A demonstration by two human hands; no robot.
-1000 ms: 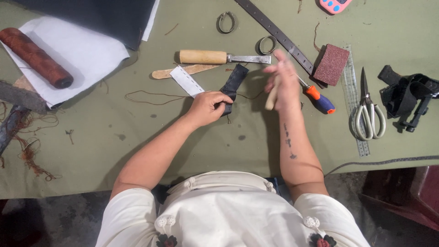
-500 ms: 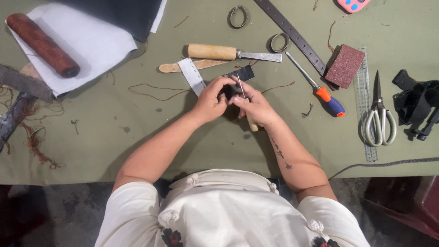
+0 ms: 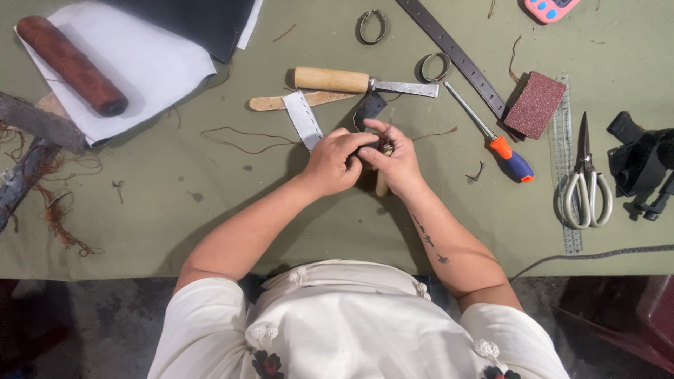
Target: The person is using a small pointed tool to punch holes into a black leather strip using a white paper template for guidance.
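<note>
My left hand [image 3: 335, 161] and my right hand [image 3: 394, 160] meet at the middle of the green table [image 3: 210, 210]. The left hand grips a dark strap piece [image 3: 368, 109] whose far end sticks out above my fingers. My right hand holds a small wooden-handled tool [image 3: 382, 184]; its pale handle pokes out below the palm and its thin metal tip rises at the strap. A grey strip [image 3: 303, 119] lies just left of my left hand.
A wooden-handled knife [image 3: 361, 81], flat wooden stick [image 3: 281, 102], screwdriver [image 3: 491, 137], sanding block [image 3: 535, 104], metal ruler [image 3: 453, 50], two rings [image 3: 372, 25], scissors [image 3: 587, 181], black clip [image 3: 642, 165], brown roll [image 3: 70, 64] on white sheet, loose thread [image 3: 239, 140].
My right hand came in from the right with the wooden-handled tool and closed up against my left hand on the strap. The hands now sit tightly together.
</note>
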